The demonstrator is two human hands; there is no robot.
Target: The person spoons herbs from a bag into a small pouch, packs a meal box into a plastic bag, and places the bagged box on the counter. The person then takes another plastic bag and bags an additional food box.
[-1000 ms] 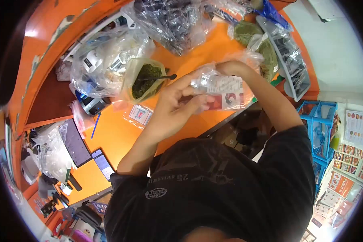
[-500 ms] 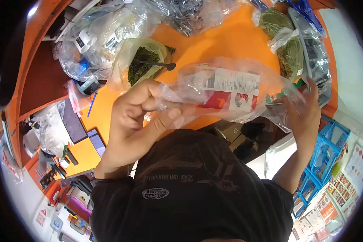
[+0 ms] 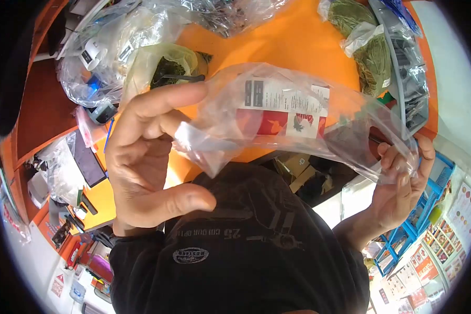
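Observation:
A clear plastic bag (image 3: 220,99) with a white and red label (image 3: 285,110) stretches between my hands above the orange table. My left hand (image 3: 146,157) is open, thumb and index finger wide apart. One loose corner of the bag lies against its curled middle finger. At the other end, my right hand (image 3: 397,183) has its fingers closed on the bag's gathered plastic. Beyond my left fingertips stands an open bag of dark green dried leaves (image 3: 167,70), with a dark-handled utensil (image 3: 183,78) resting in it.
Clear bags of goods (image 3: 125,52) crowd the back left of the orange table (image 3: 277,42). Bags of dried herbs (image 3: 371,57) lie at the back right beside a grey tray (image 3: 403,63). Blue crates (image 3: 408,230) stand low on the right. A dark tablet (image 3: 89,162) lies at the left.
My left thumb and index finger have spread apart, freeing the bag's corner from their pinch. My right hand has moved down and turned, its fingers now gathered on the bag's end.

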